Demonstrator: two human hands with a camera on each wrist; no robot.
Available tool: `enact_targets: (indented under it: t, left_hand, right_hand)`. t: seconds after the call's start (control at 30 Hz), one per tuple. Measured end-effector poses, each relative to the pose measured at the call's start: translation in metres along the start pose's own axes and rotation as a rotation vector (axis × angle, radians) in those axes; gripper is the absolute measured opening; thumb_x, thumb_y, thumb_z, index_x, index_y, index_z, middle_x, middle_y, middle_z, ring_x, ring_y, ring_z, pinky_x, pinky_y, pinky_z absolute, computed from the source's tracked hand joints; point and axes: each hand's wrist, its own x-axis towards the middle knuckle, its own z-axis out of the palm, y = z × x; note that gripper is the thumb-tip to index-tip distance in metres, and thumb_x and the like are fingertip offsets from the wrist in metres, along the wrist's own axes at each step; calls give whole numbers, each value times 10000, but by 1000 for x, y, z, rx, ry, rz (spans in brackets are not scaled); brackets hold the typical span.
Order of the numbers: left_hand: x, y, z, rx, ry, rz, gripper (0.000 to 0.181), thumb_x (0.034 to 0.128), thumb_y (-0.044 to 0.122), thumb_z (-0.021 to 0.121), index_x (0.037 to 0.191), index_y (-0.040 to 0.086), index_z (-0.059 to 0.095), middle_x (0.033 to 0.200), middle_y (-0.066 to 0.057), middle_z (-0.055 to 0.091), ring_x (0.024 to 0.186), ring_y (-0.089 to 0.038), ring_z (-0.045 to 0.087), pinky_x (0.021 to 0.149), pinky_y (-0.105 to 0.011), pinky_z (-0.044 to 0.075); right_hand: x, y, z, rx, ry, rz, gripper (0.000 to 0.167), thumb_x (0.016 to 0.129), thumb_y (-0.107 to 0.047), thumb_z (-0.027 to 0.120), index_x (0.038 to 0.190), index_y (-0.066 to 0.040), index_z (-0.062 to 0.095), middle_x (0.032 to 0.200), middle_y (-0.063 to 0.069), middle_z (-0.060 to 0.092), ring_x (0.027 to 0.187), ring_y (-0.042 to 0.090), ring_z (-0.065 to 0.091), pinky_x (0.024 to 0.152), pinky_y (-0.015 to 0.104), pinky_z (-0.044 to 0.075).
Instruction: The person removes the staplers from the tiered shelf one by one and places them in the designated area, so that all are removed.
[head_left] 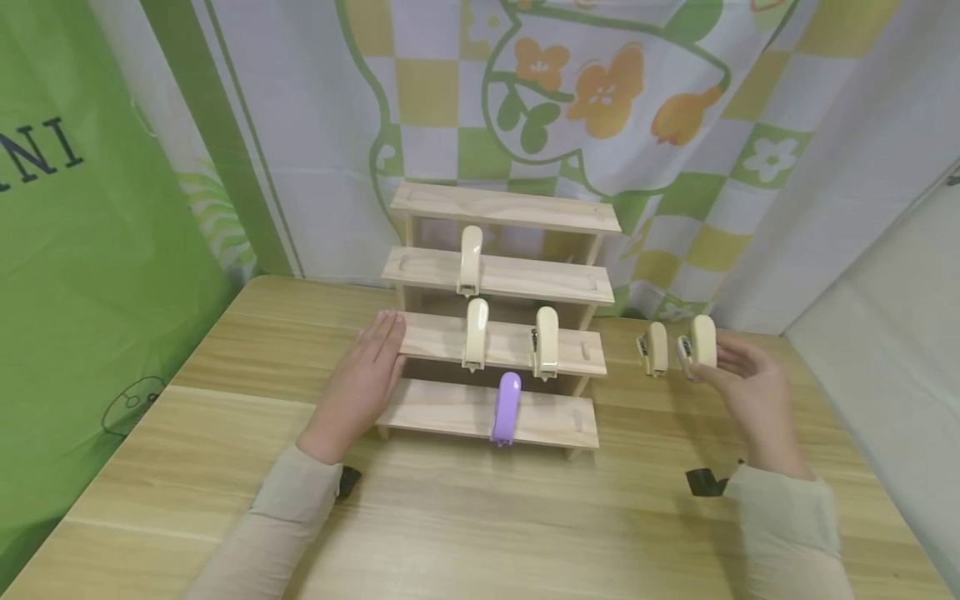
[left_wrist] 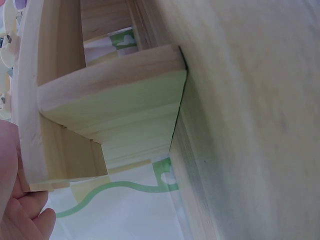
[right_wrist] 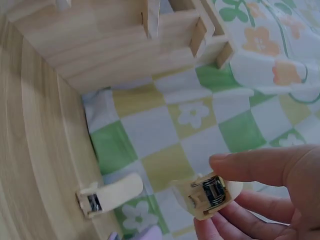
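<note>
We see a pale wooden rack with four stepped shelves (head_left: 438, 402) standing on a light wood-grain table (head_left: 487, 533). The person's left hand (head_left: 356, 379) holds the left end of the second shelf from the bottom; from the head camera we see fingers reaching forward along the edge, and from the left wrist we see fingertips bent against the plank's end. Well to the right of the rack, the right hand (head_left: 753, 392) pinches a cream, rounded mini stapler (head_left: 703, 337) between thumb and fingers. From the right wrist we look onto its end, where dark metal parts show; we cannot tell whether it touches the table.

Just left of it, a second cream stapler (head_left: 657, 348) sits on the table. At the lower edge of the right wrist view we make out a lilac piece (right_wrist: 150, 234), too cut off to name.

On the rack, we find an upper cream stapler (head_left: 470, 258) on the second shelf from the top. On the shelf below, a left cream stapler (head_left: 476, 332) and a right cream stapler (head_left: 548, 340) sit apart, and a glossy purple stapler (head_left: 507, 407) is on the lowest shelf.

Behind, we see a white curtain with green and yellow checks and orange flowers (head_left: 427, 92); at left hangs a bright green sheet with dark letters (head_left: 90, 250).
</note>
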Motion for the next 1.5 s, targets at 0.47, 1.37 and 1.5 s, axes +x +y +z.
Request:
enact_targets:
  t: [0.47,1.37,1.5]
  left_hand:
    - [0,-1,3,8,-4,11,544,1058,170,482,1510,-102,351,1579,-269,329,1486,-402,294,1208,-558,302]
    - [1,0,1,9,0,12,544,1050,146,511,1500,-116,355,1569,-281,335,1478,-411,305,1207,-554,306]
    - [1,0,1,9,1,9,550,1049,148,517,1503,-115,352,1569,-282,335,1478,-411,305,1205,-557,307]
  right_hand:
    - [7,32,-17,-120,-106,54,778,951,-343,724,1528,33,361,1487,297,458,1122,194,577,1034,656,441]
    - [14,59,-33,-219,-316,102,732,896,-133,735,1449,169,363,1363,387,525,941,202,673,759,284,610]
    - [16,61,-34,-232,-325,82,738,869,-126,762,1427,176,383,1318,364,572,896,152,660,745,276,591]
